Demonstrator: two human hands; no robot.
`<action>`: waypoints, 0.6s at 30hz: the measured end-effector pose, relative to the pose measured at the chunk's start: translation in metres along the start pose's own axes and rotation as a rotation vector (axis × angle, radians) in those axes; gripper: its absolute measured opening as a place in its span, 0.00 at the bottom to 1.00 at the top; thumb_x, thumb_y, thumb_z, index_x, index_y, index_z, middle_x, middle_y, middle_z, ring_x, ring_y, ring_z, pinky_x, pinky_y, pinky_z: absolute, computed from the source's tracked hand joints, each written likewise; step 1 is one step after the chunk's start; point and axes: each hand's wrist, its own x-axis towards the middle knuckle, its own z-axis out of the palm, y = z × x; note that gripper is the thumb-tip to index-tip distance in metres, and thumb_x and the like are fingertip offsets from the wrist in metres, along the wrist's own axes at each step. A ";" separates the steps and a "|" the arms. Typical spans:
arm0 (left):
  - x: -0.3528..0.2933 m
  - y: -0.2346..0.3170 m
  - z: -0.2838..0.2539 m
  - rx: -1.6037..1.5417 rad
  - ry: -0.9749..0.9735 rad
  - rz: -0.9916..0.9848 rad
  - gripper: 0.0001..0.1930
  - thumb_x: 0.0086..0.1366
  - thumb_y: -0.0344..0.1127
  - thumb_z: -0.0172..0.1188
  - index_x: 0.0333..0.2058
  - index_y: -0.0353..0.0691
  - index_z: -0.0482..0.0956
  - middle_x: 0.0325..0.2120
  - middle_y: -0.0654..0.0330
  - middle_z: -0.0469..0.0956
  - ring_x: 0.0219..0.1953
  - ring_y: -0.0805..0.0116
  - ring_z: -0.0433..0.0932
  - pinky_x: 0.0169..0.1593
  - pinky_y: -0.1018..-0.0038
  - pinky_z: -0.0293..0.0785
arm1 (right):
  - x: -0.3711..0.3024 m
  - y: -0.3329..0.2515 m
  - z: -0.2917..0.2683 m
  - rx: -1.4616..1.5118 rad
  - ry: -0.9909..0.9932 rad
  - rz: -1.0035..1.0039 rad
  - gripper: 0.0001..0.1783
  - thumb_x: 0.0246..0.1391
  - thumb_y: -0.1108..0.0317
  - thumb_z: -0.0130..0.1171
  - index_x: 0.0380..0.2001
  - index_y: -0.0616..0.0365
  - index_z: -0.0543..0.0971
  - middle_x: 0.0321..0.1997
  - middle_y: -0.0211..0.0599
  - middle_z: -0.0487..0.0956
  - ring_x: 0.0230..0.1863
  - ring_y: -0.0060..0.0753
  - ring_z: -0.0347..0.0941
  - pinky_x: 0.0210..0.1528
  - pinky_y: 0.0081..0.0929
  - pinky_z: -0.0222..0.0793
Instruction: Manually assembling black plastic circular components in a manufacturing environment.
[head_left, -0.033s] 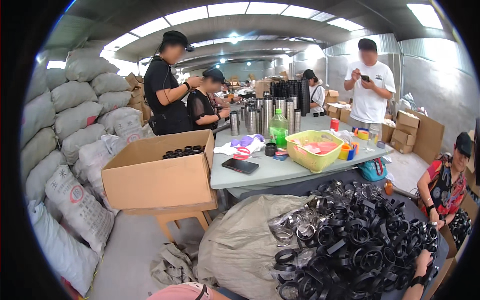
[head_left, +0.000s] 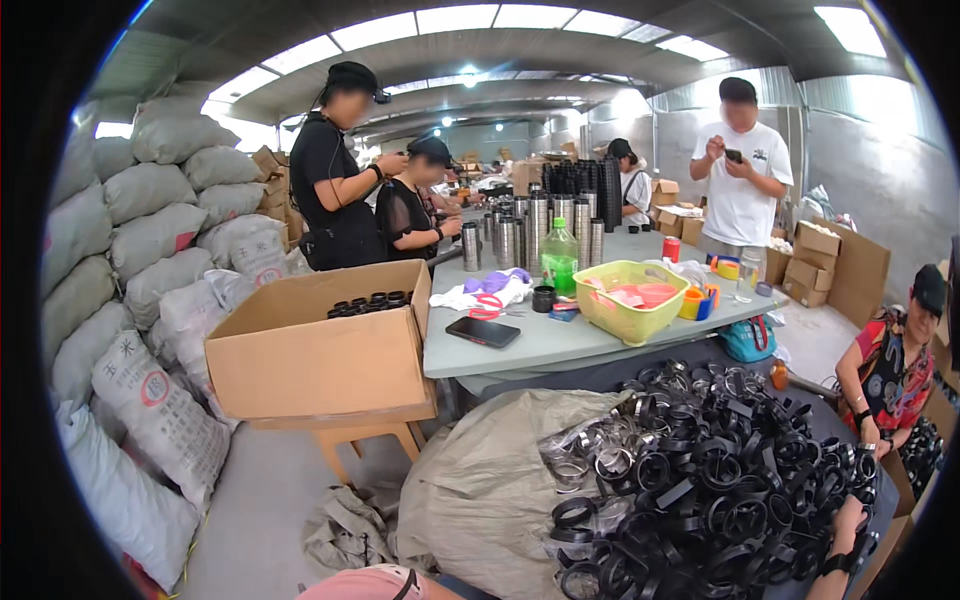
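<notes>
At black rings (head_left: pixel 722 470) heaped before the tabletop (head_left: pixel 560 346), with right hand (head_left: pixel 848 522) at the edge.
No telling clamped fingers from parted ones, with left hand out of view; best to lift singly, clear of tangled neighbours.

dark characters (head_left: pixel 126 343) and red ring emblem (head_left: pixel 155 388) printed on a pale sack (head_left: pixel 170 430) at left, similar printing on a sack (head_left: pixel 250 248) behind, small dark print (head_left: pixel 760 157) on a white T-shirt (head_left: pixel 742 210), too small to read
</notes>
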 end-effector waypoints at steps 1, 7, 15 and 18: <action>0.001 0.001 -0.001 -0.022 0.023 -0.007 0.13 0.52 0.44 0.60 0.33 0.44 0.74 0.41 0.59 0.74 0.49 0.60 0.72 0.48 0.60 0.68 | -0.001 0.000 0.001 0.154 0.109 -0.071 0.18 0.38 0.75 0.64 0.37 0.60 0.76 0.39 0.49 0.78 0.46 0.56 0.72 0.49 0.47 0.67; 0.013 0.008 -0.014 0.018 0.054 -0.017 0.10 0.52 0.40 0.58 0.32 0.43 0.74 0.39 0.59 0.75 0.47 0.59 0.73 0.48 0.62 0.69 | -0.038 -0.030 -0.049 0.598 0.122 -0.178 0.14 0.44 0.80 0.58 0.38 0.65 0.74 0.33 0.49 0.75 0.38 0.49 0.73 0.43 0.33 0.68; 0.008 0.014 -0.015 0.007 0.046 -0.031 0.11 0.50 0.38 0.60 0.34 0.43 0.75 0.40 0.59 0.75 0.47 0.59 0.73 0.49 0.62 0.67 | -0.044 0.006 -0.023 0.987 0.051 -0.009 0.20 0.59 0.70 0.54 0.52 0.69 0.75 0.50 0.44 0.78 0.49 0.37 0.74 0.54 0.29 0.66; 0.007 0.015 -0.014 0.001 0.051 -0.019 0.12 0.50 0.38 0.60 0.34 0.44 0.75 0.40 0.59 0.75 0.47 0.60 0.72 0.48 0.62 0.67 | -0.054 0.012 -0.026 0.901 0.119 -0.029 0.20 0.60 0.68 0.53 0.53 0.68 0.74 0.54 0.48 0.77 0.56 0.40 0.72 0.59 0.30 0.64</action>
